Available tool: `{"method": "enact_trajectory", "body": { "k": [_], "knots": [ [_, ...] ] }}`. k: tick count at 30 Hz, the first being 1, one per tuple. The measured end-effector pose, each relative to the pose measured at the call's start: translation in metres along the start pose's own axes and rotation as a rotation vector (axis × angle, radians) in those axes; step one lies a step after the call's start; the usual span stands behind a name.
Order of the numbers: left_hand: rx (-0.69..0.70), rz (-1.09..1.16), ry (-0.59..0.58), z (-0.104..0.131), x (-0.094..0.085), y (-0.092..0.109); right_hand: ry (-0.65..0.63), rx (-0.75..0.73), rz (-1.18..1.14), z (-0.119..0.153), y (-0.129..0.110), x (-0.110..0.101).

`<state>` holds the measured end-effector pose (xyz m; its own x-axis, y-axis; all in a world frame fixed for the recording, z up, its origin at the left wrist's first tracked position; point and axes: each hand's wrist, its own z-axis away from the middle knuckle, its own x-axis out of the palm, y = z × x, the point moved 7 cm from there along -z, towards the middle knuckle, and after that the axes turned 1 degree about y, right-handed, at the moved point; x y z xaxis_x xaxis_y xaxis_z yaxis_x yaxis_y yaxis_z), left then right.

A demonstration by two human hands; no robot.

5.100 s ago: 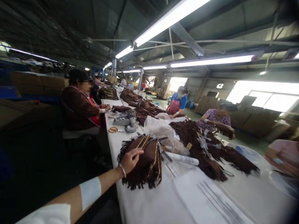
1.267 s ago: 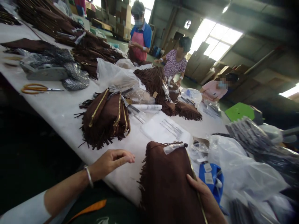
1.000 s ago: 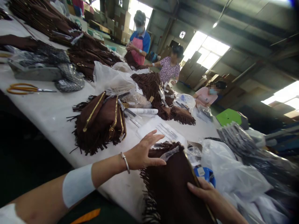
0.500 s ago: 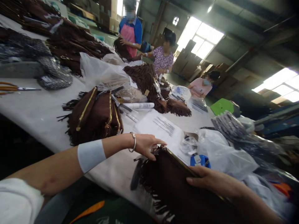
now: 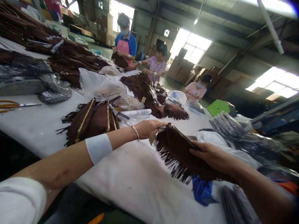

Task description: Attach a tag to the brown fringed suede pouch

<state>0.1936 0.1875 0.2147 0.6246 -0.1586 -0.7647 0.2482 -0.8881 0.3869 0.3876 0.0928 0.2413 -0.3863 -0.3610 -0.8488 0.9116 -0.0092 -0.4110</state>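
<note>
A brown fringed bag (image 5: 179,152) with a gold zipper edge is lifted off the white table (image 5: 130,180), its fringe hanging down. My left hand (image 5: 149,128) pinches its far corner near the zipper pull. My right hand (image 5: 210,155) grips the bag's near side from above. A silver bangle and a white wristband are on my left arm. To the left, a small stack of the same brown fringed bags (image 5: 91,121) lies on the table.
Orange-handled scissors (image 5: 14,105) lie at the far left. Clear plastic bags (image 5: 102,84), a rolled paper (image 5: 137,112), a blue item (image 5: 202,191) and more bag piles (image 5: 149,93) cover the table. Three people (image 5: 125,43) work along the far side.
The bag has been raised from the table and tilted flatter. My left hand went from reaching toward its corner to pinching it. The view shifted slightly downward.
</note>
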Motion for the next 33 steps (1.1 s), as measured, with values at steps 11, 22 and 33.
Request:
{"method": "enact_trajectory", "body": {
  "k": [11, 22, 33],
  "knots": [
    [-0.159, -0.195, -0.151, 0.195, 0.106, -0.001, 0.486, -0.238, 0.409, 0.017, 0.03, 0.267],
    [-0.22, -0.223, -0.194, 0.218, 0.114, 0.003, 0.476, -0.334, 0.327, -0.002, 0.014, 0.276],
    [-0.701, 0.201, -0.331, 0.192, 0.095, -0.006, 0.525, -0.309, -0.147, -0.002, 0.006, 0.246]
  ]
}}
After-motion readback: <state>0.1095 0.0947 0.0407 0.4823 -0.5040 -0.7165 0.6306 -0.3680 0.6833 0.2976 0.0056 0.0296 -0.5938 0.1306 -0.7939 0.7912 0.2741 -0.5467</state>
